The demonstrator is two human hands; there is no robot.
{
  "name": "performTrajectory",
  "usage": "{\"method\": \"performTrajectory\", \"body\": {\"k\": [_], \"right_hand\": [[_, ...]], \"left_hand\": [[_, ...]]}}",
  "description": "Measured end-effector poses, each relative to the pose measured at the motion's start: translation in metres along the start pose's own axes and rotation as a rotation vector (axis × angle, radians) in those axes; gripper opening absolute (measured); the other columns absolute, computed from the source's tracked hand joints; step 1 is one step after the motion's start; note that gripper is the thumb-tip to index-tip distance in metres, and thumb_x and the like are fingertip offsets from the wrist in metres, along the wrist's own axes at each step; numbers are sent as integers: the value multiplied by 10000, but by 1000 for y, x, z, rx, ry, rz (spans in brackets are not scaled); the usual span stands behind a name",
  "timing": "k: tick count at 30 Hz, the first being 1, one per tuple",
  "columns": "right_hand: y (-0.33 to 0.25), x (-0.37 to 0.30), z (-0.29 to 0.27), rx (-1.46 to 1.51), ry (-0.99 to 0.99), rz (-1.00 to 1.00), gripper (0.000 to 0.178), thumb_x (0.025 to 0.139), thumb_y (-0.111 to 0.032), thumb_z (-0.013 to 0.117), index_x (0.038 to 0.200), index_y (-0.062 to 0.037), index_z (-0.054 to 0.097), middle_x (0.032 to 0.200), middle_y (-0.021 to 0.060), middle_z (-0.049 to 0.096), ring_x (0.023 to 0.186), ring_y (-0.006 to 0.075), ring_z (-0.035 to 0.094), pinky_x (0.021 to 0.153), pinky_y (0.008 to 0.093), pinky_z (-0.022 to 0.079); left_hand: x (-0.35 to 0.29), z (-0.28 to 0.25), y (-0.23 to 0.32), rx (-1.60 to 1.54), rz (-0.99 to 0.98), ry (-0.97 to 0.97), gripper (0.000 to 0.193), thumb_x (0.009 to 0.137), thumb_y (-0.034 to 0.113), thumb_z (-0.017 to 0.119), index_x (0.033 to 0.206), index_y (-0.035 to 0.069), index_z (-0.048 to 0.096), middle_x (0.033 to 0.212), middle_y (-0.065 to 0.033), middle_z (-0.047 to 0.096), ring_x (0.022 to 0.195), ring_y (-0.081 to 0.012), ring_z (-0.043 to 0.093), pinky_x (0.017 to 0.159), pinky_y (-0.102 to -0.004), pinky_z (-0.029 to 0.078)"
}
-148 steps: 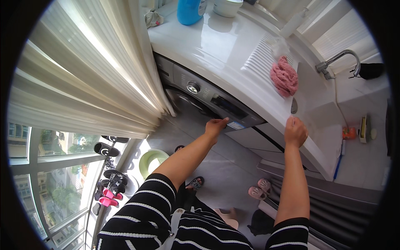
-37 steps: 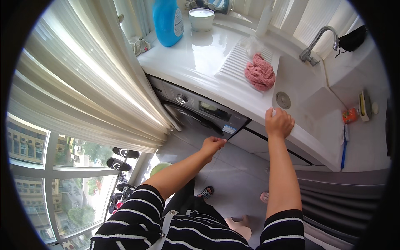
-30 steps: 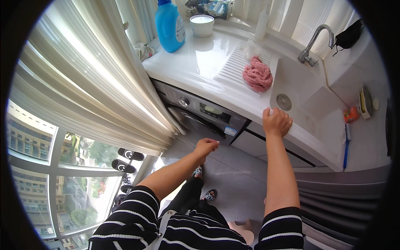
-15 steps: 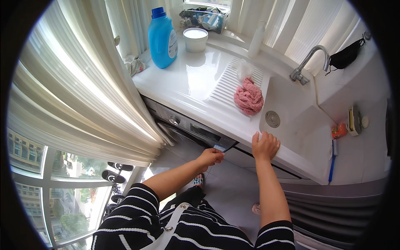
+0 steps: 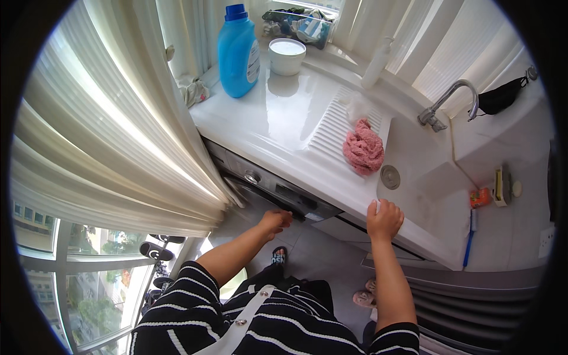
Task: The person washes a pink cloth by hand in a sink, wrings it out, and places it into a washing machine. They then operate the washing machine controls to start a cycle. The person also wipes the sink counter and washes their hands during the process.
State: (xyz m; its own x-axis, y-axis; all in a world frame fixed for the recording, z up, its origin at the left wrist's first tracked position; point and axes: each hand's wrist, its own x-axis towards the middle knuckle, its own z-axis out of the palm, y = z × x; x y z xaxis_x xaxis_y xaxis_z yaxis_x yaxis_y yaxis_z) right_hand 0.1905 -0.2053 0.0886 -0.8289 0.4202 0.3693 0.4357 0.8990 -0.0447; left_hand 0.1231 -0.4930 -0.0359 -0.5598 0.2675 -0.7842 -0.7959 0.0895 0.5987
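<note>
My left hand is low at the front of a grey washing machine built in under the counter. Its fingers are curled at the dark edge of the machine's door; the fingertips are partly hidden. My right hand is closed over the front rim of the white sink, thumb toward the counter. Behind it, a bunched pink cloth lies on the ribbed washboard, with a clear crumpled plastic bag touching its far end.
A blue detergent bottle and a white tub stand at the back left. A white pump bottle, a faucet and a blue-handled brush surround the sink. White curtains hang at left; slippers lie on the floor.
My left hand has moved left along the machine's front, from near a small label to the door's edge. My right hand stays on the sink rim. The view has shifted slightly.
</note>
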Motion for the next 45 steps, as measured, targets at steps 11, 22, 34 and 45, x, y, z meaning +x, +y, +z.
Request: {"method": "performTrajectory", "body": {"k": [11, 22, 34, 45], "right_hand": [[0, -1, 1, 5, -31, 10, 311, 858, -354, 517, 945, -85, 645, 900, 99, 627, 932, 299, 566, 927, 473, 368], [1, -1, 3, -25, -52, -24, 301, 869, -339, 520, 948, -82, 653, 883, 103, 628, 909, 302, 572, 885, 467, 382], [3, -3, 6, -65, -12, -44, 282, 864, -340, 525, 910, -87, 643, 843, 90, 614, 853, 298, 569, 825, 461, 394], [2, -2, 5, -27, -12, -27, 314, 859, -361, 516, 894, -79, 649, 836, 110, 621, 860, 306, 575, 844, 455, 396]], "left_hand": [[-14, -33, 6, -170, 79, 136, 235, 806, 292, 694, 932, 117, 601, 800, -9, 622, 749, -148, 579, 713, -344, 405], [-18, -47, -3, -261, 86, 182, 229, 822, 273, 674, 956, 101, 603, 875, -32, 626, 799, -165, 589, 723, -353, 414], [-27, -52, -13, -227, 62, 151, 248, 828, 257, 674, 1010, 115, 585, 917, -42, 639, 842, -182, 605, 780, -367, 440], [-34, -42, -22, -205, 77, 122, 248, 842, 265, 659, 1025, 118, 578, 923, -45, 642, 873, -183, 604, 785, -371, 442]]}}
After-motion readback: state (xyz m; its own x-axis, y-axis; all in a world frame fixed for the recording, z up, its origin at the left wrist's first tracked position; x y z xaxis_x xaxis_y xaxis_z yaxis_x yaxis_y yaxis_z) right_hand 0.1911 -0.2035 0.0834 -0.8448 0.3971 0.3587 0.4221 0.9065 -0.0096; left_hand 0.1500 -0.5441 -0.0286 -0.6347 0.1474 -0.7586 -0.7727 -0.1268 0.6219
